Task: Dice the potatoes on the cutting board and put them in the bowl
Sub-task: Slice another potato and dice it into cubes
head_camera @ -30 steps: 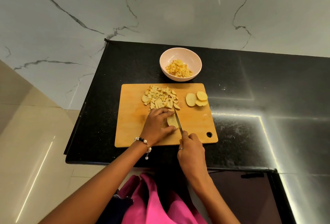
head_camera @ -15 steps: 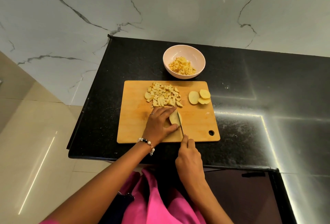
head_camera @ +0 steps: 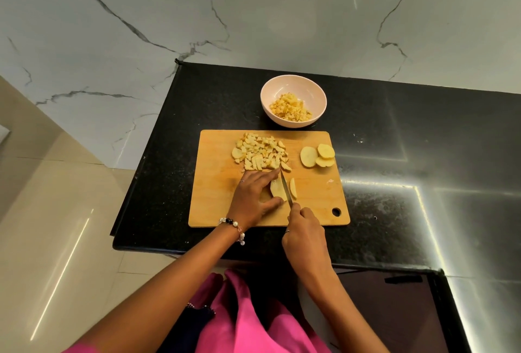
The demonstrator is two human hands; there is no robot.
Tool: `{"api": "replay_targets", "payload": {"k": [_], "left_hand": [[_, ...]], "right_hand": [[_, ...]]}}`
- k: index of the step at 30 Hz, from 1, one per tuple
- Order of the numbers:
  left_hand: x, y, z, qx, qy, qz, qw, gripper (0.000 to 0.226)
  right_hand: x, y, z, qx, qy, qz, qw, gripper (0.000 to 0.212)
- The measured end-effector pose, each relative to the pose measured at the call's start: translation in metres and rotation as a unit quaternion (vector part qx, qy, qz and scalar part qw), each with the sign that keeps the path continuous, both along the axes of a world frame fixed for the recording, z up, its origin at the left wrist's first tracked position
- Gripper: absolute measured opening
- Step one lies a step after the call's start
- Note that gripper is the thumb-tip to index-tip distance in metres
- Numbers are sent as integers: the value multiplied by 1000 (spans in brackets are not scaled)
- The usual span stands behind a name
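I find no readable text, label, brand, number or sign anywhere in my view.

Wooden cutting board (head_camera: pixel 214 206), rectangular, hanging hole at near right corner, flat on the surface. Far centre of board: heap of diced potato (head_camera: pixel 260 155), pale yellow. Far right of board: three round slices (head_camera: pixel 317 156), overlapping. Near centre: potato piece (head_camera: pixel 277 189), cut face up, with one thin strip (head_camera: pixel 293 188) lying just right of it, apart. Pink bowl (head_camera: pixel 293 104) beyond the board's far edge, upright, holding yellow dice (head_camera: pixel 290 107).
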State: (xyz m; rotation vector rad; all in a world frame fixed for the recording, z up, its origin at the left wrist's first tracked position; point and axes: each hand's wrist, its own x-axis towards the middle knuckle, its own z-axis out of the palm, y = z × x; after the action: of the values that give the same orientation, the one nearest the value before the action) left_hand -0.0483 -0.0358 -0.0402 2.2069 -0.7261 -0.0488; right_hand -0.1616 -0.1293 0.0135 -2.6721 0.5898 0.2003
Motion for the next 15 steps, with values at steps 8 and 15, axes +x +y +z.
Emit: {"api": "replay_targets", "payload": {"k": [8,15], "left_hand": [[1,0,-3,2,-2,2,1000,67],[0,-1,-2,2,9,6,1000,67]], "right_hand": [[-6,-2,3,20,-16,-37,999,50],[-19,-21,8,51,-9,-80,995,23]]}}
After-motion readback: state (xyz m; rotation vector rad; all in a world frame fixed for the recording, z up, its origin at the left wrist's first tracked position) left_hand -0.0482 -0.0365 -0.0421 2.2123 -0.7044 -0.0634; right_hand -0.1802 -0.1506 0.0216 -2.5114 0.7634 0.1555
